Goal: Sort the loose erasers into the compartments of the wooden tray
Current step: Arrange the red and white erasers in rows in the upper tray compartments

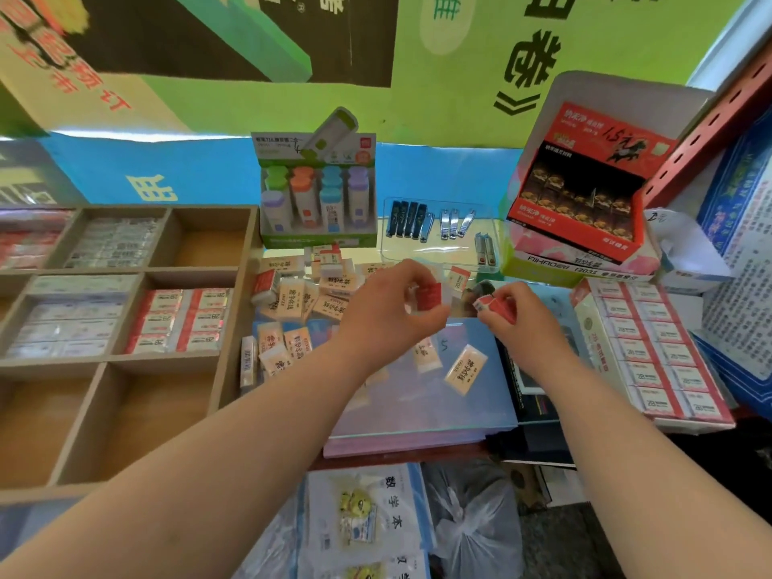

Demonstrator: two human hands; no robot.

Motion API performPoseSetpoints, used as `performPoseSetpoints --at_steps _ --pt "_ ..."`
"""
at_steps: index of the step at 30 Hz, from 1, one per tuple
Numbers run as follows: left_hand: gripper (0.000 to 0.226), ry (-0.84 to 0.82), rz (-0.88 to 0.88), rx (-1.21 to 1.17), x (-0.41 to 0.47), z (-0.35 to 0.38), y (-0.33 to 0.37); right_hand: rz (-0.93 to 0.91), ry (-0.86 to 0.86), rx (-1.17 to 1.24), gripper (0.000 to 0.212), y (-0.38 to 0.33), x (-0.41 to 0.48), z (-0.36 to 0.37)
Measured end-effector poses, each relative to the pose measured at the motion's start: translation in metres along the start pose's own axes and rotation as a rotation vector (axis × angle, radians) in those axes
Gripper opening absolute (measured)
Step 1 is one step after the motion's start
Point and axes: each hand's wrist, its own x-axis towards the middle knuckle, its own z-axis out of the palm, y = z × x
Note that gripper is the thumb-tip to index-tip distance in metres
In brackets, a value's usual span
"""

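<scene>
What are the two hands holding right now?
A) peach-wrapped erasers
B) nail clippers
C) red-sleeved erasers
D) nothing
C: the left hand pinches a red-sleeved eraser in its fingers, and the right hand pinches a second red-sleeved eraser.

"AIHAO 12035" on green box (543,266), "2B" on tray erasers (179,319)

The wooden tray (158,360) is matt, bare board. The loose erasers (330,302) wear shiny clear wrap, like the red-sleeved eraser (430,296) my left hand (388,307) pinches and the red-and-white eraser (488,305) my right hand (526,319) holds. The nail clippers (453,223) are polished metal in a clear plastic tray (443,253)
</scene>
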Motion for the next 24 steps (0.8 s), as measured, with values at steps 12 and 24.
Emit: performPoseSetpoints --at_steps 12,24 --pt "0.018 0.171 -0.270 -0.344 -0.026 -0.122 -0.044 -0.032 0.139 0.279 0.019 -0.101 -0.013 0.050" --pt "0.042 0.145 -0.151 0.312 -0.020 -0.207 -0.125 0.052 -0.098 0.383 0.017 -0.205 -0.021 0.142"
